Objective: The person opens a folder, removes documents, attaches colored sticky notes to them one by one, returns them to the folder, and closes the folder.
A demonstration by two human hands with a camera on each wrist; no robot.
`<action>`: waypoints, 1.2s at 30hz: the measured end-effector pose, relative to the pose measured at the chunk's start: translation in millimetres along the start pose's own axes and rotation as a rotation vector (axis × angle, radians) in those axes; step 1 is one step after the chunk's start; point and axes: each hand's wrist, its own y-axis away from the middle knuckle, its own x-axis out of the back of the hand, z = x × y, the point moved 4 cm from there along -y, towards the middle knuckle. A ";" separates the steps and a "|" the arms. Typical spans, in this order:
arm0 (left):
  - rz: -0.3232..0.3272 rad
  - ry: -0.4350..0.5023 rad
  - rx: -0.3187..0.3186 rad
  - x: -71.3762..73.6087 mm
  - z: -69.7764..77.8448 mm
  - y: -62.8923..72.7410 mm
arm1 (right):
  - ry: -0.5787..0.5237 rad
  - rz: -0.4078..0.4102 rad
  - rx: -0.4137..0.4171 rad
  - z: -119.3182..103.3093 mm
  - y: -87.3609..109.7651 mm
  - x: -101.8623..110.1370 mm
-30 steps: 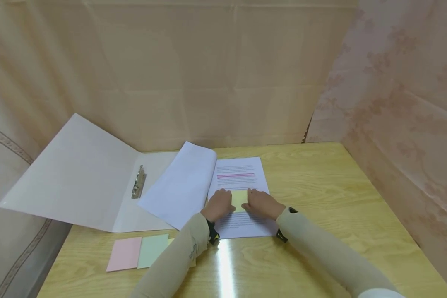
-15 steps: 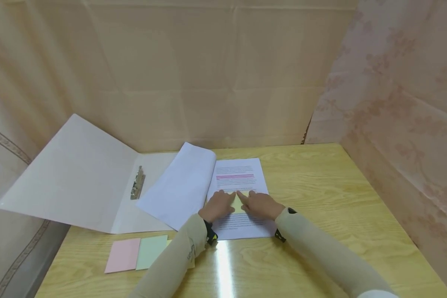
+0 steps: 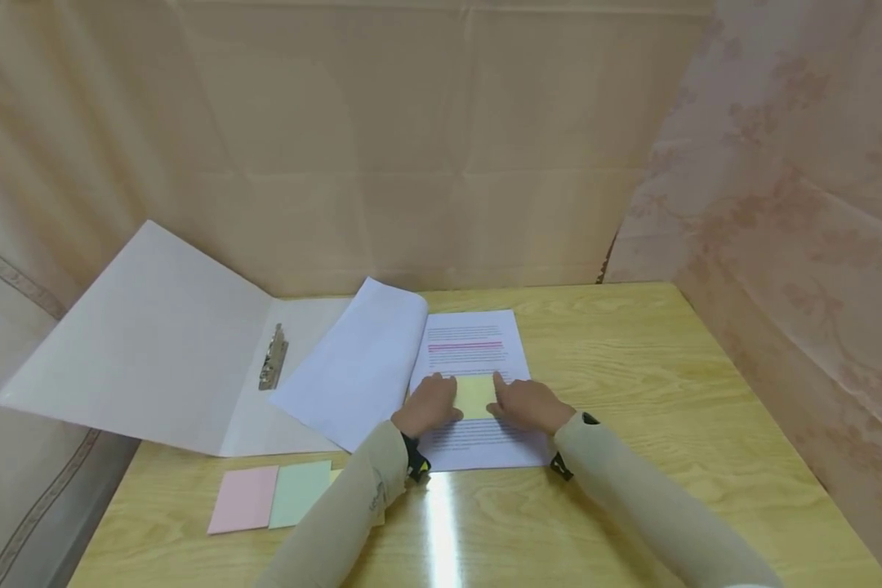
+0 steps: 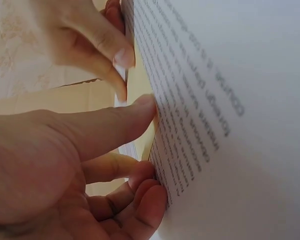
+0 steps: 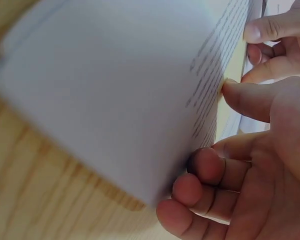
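Note:
A pale yellow sticky note (image 3: 474,398) lies flat across the middle of a printed page (image 3: 478,449) that has pink-marked lines above it. My left hand (image 3: 432,402) rests at the note's left edge. In the left wrist view its thumb (image 4: 125,120) presses on the note, while the other fingers bend loosely on the paper. On the opposite side, my right hand (image 3: 529,403) touches the right edge with thumb and index finger. The right wrist view shows that thumb (image 5: 247,97) on the yellow paper, its remaining fingers loosely bent beside it.
Left of the page, turned-over sheets (image 3: 360,359) overlap an open white folder (image 3: 154,343) with a metal clip (image 3: 272,359). Pink (image 3: 242,498) and green (image 3: 299,490) sticky pads lie at the front left, beside a yellow pad partly hidden by the left sleeve. Curtains hang behind the wooden table (image 3: 632,367).
Half a second ago both index fingers were close together at the note's top edge. Now they are apart at its two sides, the right hand having slid rightward.

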 end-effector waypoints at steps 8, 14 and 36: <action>0.060 -0.133 -0.102 -1.3 4.1 2.9 | -0.019 0.005 0.081 2.1 6.1 4.8; 0.120 -0.256 -0.198 -2.9 8.7 9.6 | 0.038 0.009 0.078 6.3 6.5 1.3; 0.100 -0.099 -0.144 4.7 2.2 16.3 | 0.046 0.118 -0.012 25.5 21.1 9.2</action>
